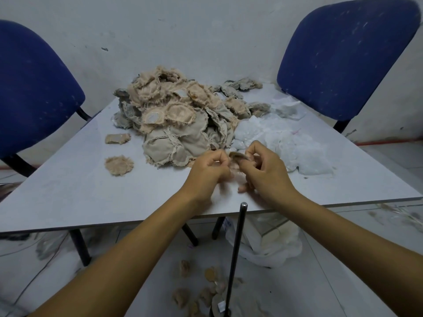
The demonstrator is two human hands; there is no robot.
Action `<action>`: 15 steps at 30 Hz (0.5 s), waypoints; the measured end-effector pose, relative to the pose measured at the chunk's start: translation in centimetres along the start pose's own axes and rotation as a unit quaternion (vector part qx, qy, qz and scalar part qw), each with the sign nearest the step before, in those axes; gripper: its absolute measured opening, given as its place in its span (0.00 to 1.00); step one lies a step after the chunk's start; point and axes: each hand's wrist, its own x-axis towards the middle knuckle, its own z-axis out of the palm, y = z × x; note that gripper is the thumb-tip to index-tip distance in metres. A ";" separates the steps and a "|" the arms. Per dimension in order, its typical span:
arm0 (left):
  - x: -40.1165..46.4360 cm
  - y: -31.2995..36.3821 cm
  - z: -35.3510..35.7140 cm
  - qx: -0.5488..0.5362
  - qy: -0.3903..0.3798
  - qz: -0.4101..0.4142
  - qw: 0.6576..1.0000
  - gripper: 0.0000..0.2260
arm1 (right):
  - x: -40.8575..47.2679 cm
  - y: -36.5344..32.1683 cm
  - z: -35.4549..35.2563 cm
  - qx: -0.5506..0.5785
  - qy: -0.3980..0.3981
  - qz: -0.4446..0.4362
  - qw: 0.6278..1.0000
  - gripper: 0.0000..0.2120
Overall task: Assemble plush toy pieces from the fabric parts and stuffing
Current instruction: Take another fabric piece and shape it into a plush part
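Grey table (68, 193): both hands pinch small fabric piece (237, 156), long axis left-right.

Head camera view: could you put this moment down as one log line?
left hand: pinching small fabric piece | right hand: gripping same piece | fabric pile: behind hands | stuffing: right of pile

— Where does the view sit?

— On my head, one wide-angle camera, looking forward and down over my forearms at the surface (80, 191).

— How near is it?

— Near enough that my arms fill the near half. The surface's near edge crosses the middle; the floor (137, 282) under it shows at the bottom.

— And farther off?

— A wall (183, 30) at the far side, with one blue chair (34, 92) far left and another (343, 60) far right. Only one view, so nothing is shared.
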 end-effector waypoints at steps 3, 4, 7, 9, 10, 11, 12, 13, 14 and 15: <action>0.4 0.5 -0.3 -0.093 -0.001 -0.080 0.992 0.09 | -0.2 -0.2 -0.1 -0.054 -0.035 -0.045 0.997 0.16; 0.5 0.6 -0.5 -0.107 0.004 -0.098 0.989 0.09 | -0.2 -0.2 -0.1 -0.082 -0.035 -0.056 0.994 0.17; 0.6 0.7 -0.9 -0.079 -0.010 -0.110 0.991 0.05 | -0.3 -0.1 0.2 -0.137 -0.003 -0.075 0.988 0.14; 0.6 0.6 -1.0 -0.057 -0.016 -0.097 0.993 0.03 | -0.4 0.1 0.3 -0.151 0.011 -0.067 0.986 0.12; 0.5 0.5 -0.9 -0.049 -0.006 -0.086 0.995 0.04 | -0.4 0.0 0.3 -0.150 0.007 -0.060 0.987 0.11; 0.4 0.5 -0.9 -0.042 0.009 -0.073 0.996 0.04 | -0.3 -0.1 0.2 -0.121 -0.010 -0.043 0.992 0.10; 0.3 0.4 -1.0 -0.047 0.018 -0.064 0.997 0.05 | -0.2 -0.4 0.0 -0.057 -0.033 -0.016 0.998 0.08; 0.3 0.4 -1.2 -0.063 0.007 -0.061 0.996 0.04 | 0.0 -0.6 -0.2 0.034 -0.052 0.020 0.998 0.10; 0.1 0.6 -1.3 -0.081 -0.025 -0.062 0.994 0.04 | 0.2 -0.6 -0.5 0.123 -0.055 0.057 0.989 0.14; -0.1 0.7 -1.6 -0.069 -0.063 -0.056 0.994 0.03 | 0.4 -0.7 -0.9 0.189 -0.041 0.084 0.977 0.16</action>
